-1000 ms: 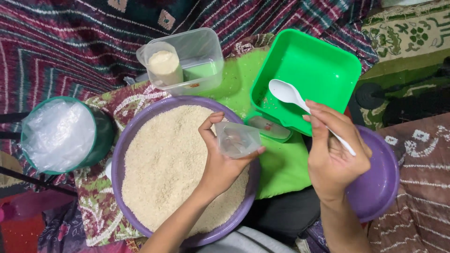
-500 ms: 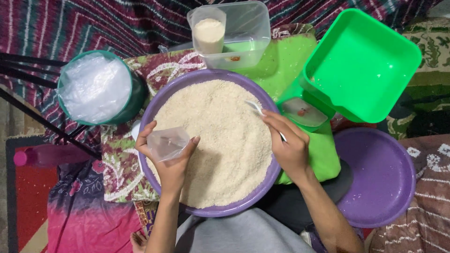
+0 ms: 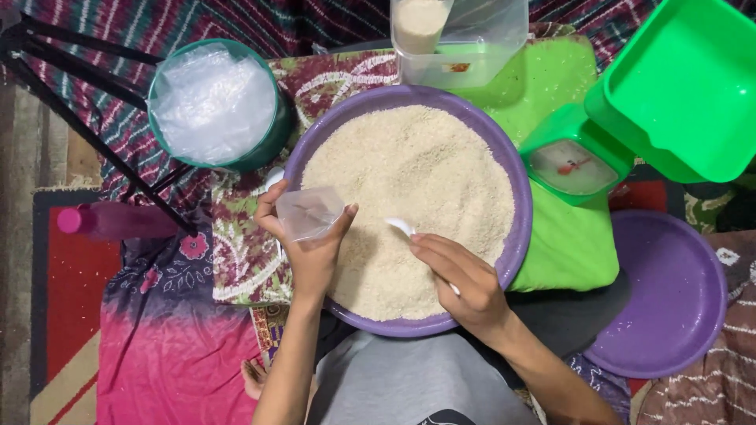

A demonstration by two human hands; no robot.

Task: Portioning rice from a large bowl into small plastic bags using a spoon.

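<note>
At the near rim of the basin (image 3: 516, 236), head view: left hand (image 3: 309, 250), fingers closed around a small clear plastic bag (image 3: 309, 212), held open-mouthed, thin and crinkled, its mouth turned toward the rice. The bag sits over the basin's left rim.

Right hand (image 3: 461, 282), fingers clamped on a white plastic spoon (image 3: 400, 227). Spoon bowl lies on the rice, just right of the bag; its long axis runs from upper left to lower right, bowl pointing toward the bag, handle mostly hidden under the fingers.

Basin: round, purple plastic, filled with rice (image 3: 409, 189), pale and finely grained, heaped nearly level.

Beyond the basin's far rim: a clear, squarish plastic tub (image 3: 488, 47), a cup of pale grains (image 3: 419, 22) standing in it.

Off the left rim: a round green bucket (image 3: 272, 138) lined with crumpled clear plastic.

Off the right rim: a small green scale (image 3: 575, 161) with a round dial, touching a square green plastic tray (image 3: 685, 86). Nearer, a round purple lid (image 3: 669, 299), shallow and smooth.

Underneath: patterned cloth (image 3: 244, 252), and a green mat (image 3: 567, 244).

Far left: a pink bottle (image 3: 118, 220) lying on its side.
</note>
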